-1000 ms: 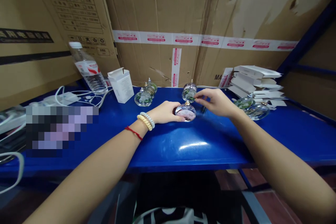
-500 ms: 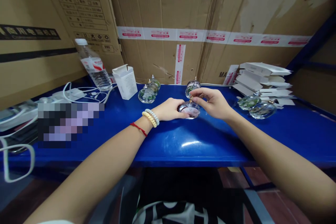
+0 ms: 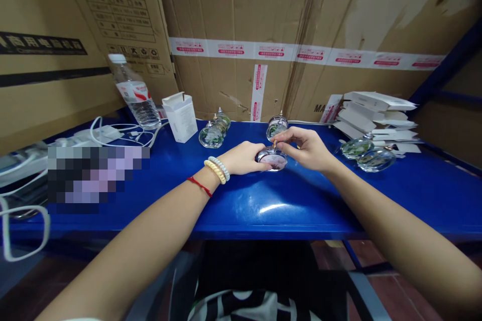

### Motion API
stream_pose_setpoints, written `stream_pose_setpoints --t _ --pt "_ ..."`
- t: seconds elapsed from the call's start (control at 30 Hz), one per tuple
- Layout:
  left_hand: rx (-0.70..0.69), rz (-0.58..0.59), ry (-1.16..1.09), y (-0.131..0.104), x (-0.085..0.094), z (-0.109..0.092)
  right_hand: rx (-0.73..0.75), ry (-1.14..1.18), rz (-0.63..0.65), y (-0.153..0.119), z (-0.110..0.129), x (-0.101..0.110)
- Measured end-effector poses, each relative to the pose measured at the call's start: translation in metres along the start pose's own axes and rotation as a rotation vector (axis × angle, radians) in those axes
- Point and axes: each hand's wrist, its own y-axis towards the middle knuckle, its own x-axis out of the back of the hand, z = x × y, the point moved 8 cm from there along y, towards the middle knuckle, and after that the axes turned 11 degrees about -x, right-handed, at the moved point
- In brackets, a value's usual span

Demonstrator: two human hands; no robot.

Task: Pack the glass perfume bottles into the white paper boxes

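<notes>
A round glass bottle (image 3: 274,159) with a pinkish front stands on the blue table (image 3: 241,205). Around its left side is my left hand (image 3: 244,158), thumb at the front. My right hand (image 3: 301,148) pinches the small gold-coloured neck piece at the bottle's top between thumb and fingertips. Just behind stands another round bottle (image 3: 276,126). Left of it, a short row of round bottles (image 3: 211,135) with green fronts is grouped together. Two more bottles lie tilted at the right, a green one (image 3: 357,147) and a clear one (image 3: 376,159).
An upright white box (image 3: 181,119) and a water bottle (image 3: 139,98) stand at the back left, near white cables (image 3: 131,130) and a pixelated area. Flattened white boxes (image 3: 380,115) are stacked at the back right. Large cardboard (image 3: 226,10) rises behind the table.
My right fingers have shifted slightly on the neck piece, showing more of it. My left hand stays around the bottle, almost unmoved.
</notes>
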Motion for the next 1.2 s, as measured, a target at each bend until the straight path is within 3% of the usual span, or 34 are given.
stream_pose_setpoints --t 0.8,1.03,1.2 --pt "0.017 -0.005 0.073 -0.001 0.000 -0.001 -0.002 -0.021 -0.148 0.001 -0.001 0.002" --pt "-0.009 0.000 0.087 -0.001 0.001 -0.004 0.139 -0.111 -0.038 -0.002 0.009 0.003" --pt "-0.012 0.005 0.098 0.000 0.000 -0.003 0.123 -0.132 -0.034 -0.003 0.011 0.007"
